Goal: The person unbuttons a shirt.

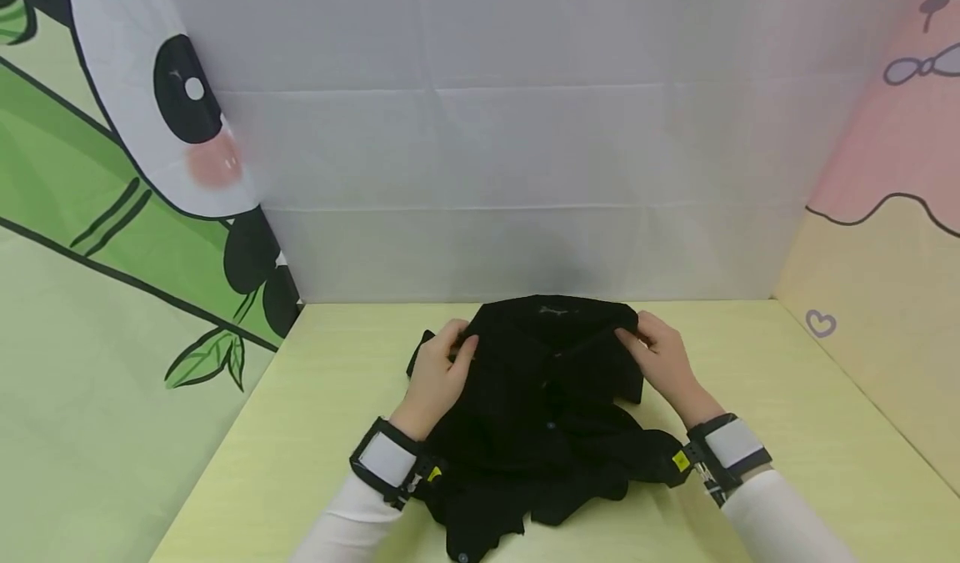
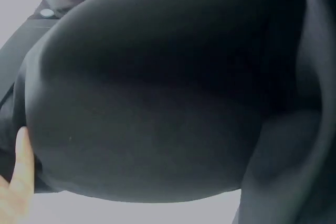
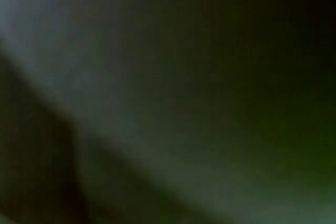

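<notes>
A black buttoned shirt (image 1: 551, 396) is bunched on the table, its collar end held up at the far side. My left hand (image 1: 438, 375) pinches the shirt near the left end of the collar, thumb on the near side. At the other end, my right hand (image 1: 663, 359) pinches the fabric between thumb and fingers. Dark cloth (image 2: 147, 103) fills most of the left wrist view, with a finger (image 2: 23, 166) against it at the lower left. The right wrist view is dark and blurred by close fabric (image 3: 157, 87).
The pale yellow table (image 1: 337, 371) extends around the shirt. A white wall sheet (image 1: 480, 154) stands at its back edge. Printed panels flank it, a green one (image 1: 75, 363) at left and a pink and cream one (image 1: 877, 296) at right. Both wrists wear camera straps.
</notes>
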{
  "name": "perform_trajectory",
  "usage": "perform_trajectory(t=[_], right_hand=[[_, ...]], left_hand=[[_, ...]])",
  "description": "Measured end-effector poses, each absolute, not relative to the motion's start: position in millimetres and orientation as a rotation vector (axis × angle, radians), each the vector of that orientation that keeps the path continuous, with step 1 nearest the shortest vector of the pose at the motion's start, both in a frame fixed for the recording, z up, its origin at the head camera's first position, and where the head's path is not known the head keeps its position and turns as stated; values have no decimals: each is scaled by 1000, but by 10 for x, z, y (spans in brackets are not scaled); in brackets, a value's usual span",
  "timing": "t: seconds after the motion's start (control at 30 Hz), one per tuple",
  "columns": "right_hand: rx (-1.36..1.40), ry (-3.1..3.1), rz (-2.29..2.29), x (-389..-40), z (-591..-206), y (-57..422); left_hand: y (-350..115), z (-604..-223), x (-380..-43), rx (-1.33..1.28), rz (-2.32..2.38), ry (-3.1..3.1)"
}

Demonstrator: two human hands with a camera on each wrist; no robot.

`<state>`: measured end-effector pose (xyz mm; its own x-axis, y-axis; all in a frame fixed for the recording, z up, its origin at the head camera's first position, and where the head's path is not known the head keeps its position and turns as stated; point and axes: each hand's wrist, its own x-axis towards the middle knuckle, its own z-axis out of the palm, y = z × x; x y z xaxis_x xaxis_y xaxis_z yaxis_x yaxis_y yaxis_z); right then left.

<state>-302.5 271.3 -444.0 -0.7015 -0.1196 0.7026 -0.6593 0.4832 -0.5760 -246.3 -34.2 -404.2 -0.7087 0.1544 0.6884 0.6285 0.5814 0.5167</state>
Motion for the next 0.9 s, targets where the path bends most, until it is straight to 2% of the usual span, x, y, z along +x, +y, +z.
perform_trajectory(t=[0.4, 0.6, 0.9], right_hand=[[669, -1682, 947, -2968, -4096, 2739], [670, -1522, 699, -2911, -3894, 2737], [717, -1326, 657, -2803, -3515, 2858]], left_hand=[[-412, -3747, -2642, -671, -522, -2227], [-431, -3724, -2651, -605, -470, -2275], [-434, -3704, -2586, -495, -632, -2373]])
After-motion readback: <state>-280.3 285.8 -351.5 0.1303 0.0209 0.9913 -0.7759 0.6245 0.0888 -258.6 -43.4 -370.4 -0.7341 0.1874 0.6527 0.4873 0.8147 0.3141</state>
